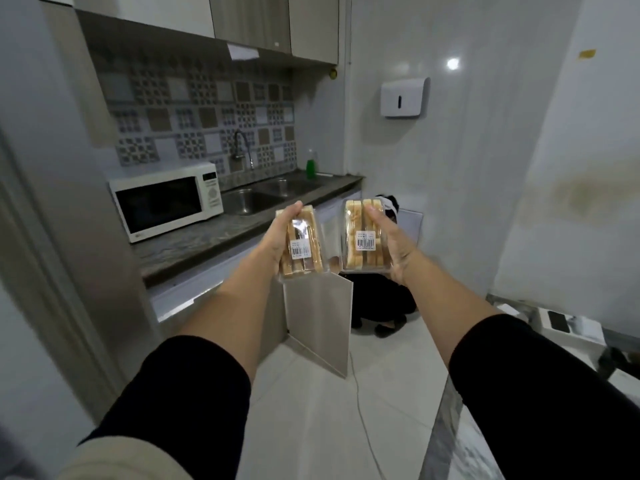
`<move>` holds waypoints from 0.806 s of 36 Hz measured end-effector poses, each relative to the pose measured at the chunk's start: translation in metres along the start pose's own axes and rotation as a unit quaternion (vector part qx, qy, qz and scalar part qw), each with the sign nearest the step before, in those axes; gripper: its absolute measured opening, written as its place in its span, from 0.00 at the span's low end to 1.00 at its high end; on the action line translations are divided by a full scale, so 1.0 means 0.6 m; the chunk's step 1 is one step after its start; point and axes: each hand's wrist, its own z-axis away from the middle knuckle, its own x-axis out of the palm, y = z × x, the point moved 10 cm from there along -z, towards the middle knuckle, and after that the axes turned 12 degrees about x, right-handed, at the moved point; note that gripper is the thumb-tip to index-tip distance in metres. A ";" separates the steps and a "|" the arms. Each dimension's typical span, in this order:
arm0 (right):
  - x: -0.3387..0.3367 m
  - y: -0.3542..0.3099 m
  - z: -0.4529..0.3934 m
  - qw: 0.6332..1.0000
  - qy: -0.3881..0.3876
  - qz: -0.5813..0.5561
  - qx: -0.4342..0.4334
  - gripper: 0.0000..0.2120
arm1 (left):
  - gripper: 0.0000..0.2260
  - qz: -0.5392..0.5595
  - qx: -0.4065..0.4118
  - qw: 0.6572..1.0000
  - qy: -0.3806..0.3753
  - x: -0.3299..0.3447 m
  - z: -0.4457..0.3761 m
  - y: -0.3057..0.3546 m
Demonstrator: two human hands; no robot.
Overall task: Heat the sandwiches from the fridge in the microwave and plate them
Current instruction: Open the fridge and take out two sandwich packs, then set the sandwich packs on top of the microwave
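Observation:
Both arms are stretched out in front of me, each hand holding a clear plastic pack of sandwiches with a barcode label. My left hand (277,239) grips the left sandwich pack (302,247) from its left side. My right hand (394,247) grips the right sandwich pack (362,237), thumb lying across its front. The white microwave (166,200) stands on the dark countertop (194,244) to the left, door shut.
A double steel sink (252,199) with a tap and a green soap bottle (310,168) lies beyond the microwave. An open cabinet door (317,320) juts into the floor below the packs. A person in black (384,299) crouches behind it. A marble surface (450,441) edges the right.

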 end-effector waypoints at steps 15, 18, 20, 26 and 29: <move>0.079 -0.089 -0.306 0.998 -0.030 0.042 -0.029 0.17 | 0.20 0.044 0.038 0.996 0.062 -0.131 -0.304 0.002; 0.102 -0.090 -0.356 0.999 -0.037 0.029 -0.018 0.16 | 0.23 0.013 0.020 0.997 0.073 -0.169 -0.319 -0.013; 0.122 -0.088 -0.390 0.999 -0.040 0.012 -0.010 0.17 | 0.26 0.014 0.011 0.995 0.100 -0.204 -0.323 -0.018; 0.223 -0.059 -0.471 0.994 -0.109 0.009 0.016 0.17 | 0.31 0.032 0.026 0.985 0.169 -0.294 -0.337 -0.014; 0.284 -0.044 -0.513 0.988 -0.150 0.021 0.034 0.18 | 0.24 0.028 0.038 0.978 0.205 -0.344 -0.342 -0.003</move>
